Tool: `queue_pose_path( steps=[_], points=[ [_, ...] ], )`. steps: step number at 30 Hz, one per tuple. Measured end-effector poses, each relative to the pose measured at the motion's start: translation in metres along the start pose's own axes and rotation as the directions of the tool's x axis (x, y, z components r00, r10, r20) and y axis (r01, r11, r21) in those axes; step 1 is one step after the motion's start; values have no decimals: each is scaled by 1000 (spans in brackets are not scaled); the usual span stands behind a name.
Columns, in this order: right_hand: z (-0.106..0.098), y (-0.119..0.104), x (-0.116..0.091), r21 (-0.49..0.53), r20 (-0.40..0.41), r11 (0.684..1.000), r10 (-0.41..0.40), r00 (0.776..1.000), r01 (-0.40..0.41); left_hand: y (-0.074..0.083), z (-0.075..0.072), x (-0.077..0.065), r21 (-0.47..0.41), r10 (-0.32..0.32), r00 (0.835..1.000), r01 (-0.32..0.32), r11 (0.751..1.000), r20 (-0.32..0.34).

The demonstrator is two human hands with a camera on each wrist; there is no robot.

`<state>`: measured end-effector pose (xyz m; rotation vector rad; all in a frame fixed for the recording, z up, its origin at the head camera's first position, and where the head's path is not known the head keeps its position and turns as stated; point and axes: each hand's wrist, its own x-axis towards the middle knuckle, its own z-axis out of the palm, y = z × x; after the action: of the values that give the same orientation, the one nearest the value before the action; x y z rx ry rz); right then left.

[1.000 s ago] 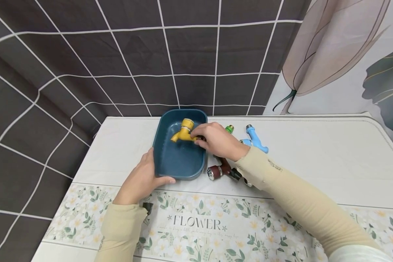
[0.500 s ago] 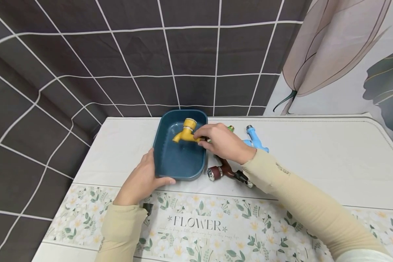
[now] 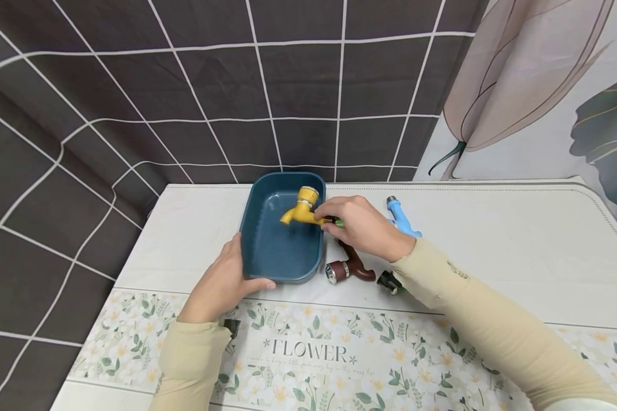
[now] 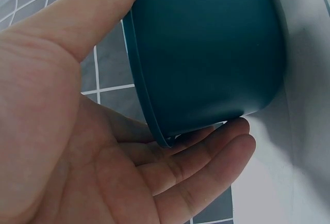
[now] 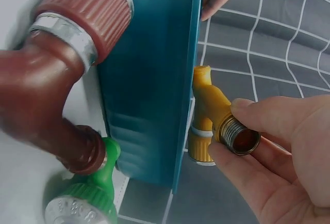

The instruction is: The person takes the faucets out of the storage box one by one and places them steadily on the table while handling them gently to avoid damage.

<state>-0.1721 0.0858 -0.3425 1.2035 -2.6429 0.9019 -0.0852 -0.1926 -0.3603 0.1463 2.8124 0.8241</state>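
Note:
My right hand (image 3: 362,225) pinches a yellow tap (image 3: 303,214) by its threaded inlet end, above the right rim of the blue basin (image 3: 283,257). In the right wrist view, the threaded mouth (image 5: 243,140) of the tap sticks out between thumb and fingers. My left hand (image 3: 221,277) rests against the basin's front left corner, thumb along the front wall and fingers along the left side. Beside the basin lies a maroon tap (image 3: 357,268). Close to it is a green tap (image 5: 105,177), mostly hidden by my right hand in the head view.
A light blue tap (image 3: 402,220) lies right of my right hand, partly covered. A bit of green and silver shows under my right wrist, beside a black wrist camera (image 3: 385,279). A dark checked cloth wall (image 3: 308,103) stands behind the table (image 3: 493,245).
My right hand has carried the yellow tap rightward, from over the basin's middle toward its right rim. More of the maroon tap is uncovered. My left hand and the basin have stayed put.

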Motion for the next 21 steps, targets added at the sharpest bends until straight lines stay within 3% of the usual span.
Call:
queue_pose_path(
  steps=[21],
  points=[
    [-9, 4, -20, -32, -21, 999, 36, 999, -37, 0, 1, -1, 16, 3, 1000, -3, 1000, -14]
  ],
)
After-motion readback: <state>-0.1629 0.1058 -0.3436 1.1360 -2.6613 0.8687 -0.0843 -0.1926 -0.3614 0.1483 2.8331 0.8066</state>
